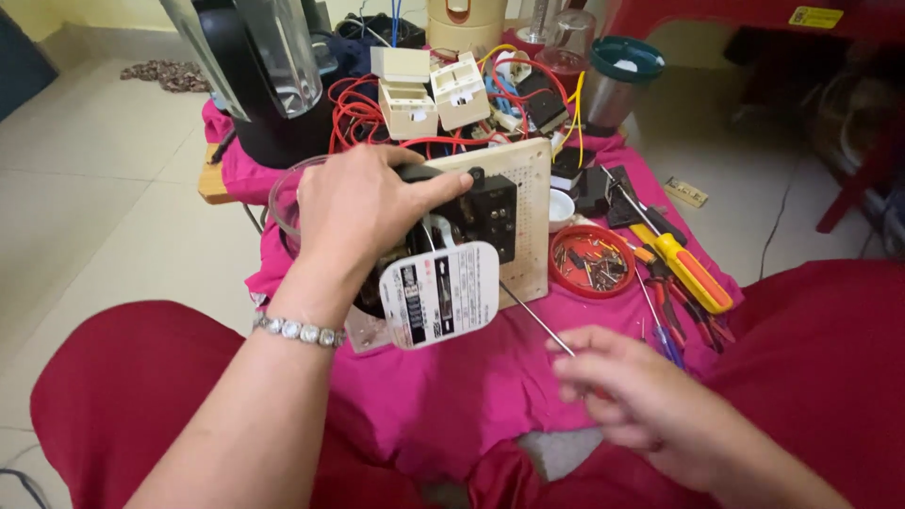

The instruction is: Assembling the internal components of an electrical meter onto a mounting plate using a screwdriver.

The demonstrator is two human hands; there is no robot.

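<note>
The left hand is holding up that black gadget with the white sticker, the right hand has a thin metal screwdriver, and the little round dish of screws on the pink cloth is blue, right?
Almost. The dish of screws is red, not blue, as the head view shows. The rest holds: the left hand grips the black gadget with the white sticker, and the right hand holds a thin metal screwdriver over the pink cloth.

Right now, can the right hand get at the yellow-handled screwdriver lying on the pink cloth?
Probably yes: the right hand sits just below the yellow-handled screwdriver with only pliers beside it, though it already holds a thin metal rod.
</note>
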